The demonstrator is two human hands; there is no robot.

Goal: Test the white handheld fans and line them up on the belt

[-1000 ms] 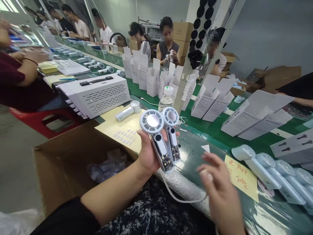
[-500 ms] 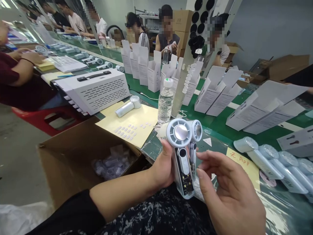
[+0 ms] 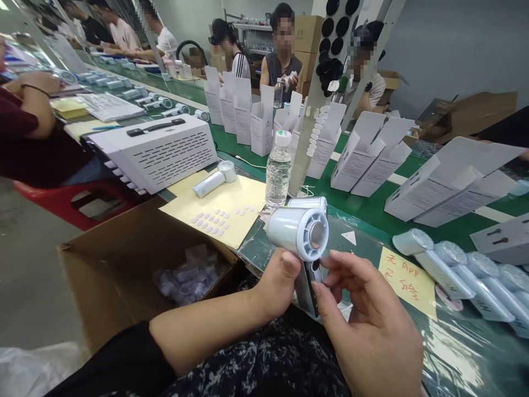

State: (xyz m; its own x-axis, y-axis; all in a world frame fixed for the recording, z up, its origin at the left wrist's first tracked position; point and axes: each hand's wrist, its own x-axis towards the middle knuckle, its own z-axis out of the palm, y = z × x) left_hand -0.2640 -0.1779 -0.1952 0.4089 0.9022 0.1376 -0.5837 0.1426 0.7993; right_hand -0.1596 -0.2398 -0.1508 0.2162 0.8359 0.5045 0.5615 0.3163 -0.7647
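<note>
Gripping two handheld fans (image 3: 298,231) in a closed fist, the left hand (image 3: 276,281) holds them by their handles above the green bench (image 3: 372,212), heads up, one behind the other. The right hand (image 3: 363,325) stands half open, its fingertips (image 3: 330,262) at the handles, though whether they touch is hard to tell.

I count two handheld fans (image 3: 297,231) in the left hand (image 3: 276,281), another fan (image 3: 214,182) on the paper (image 3: 243,204), and one water bottle (image 3: 278,173).
</note>
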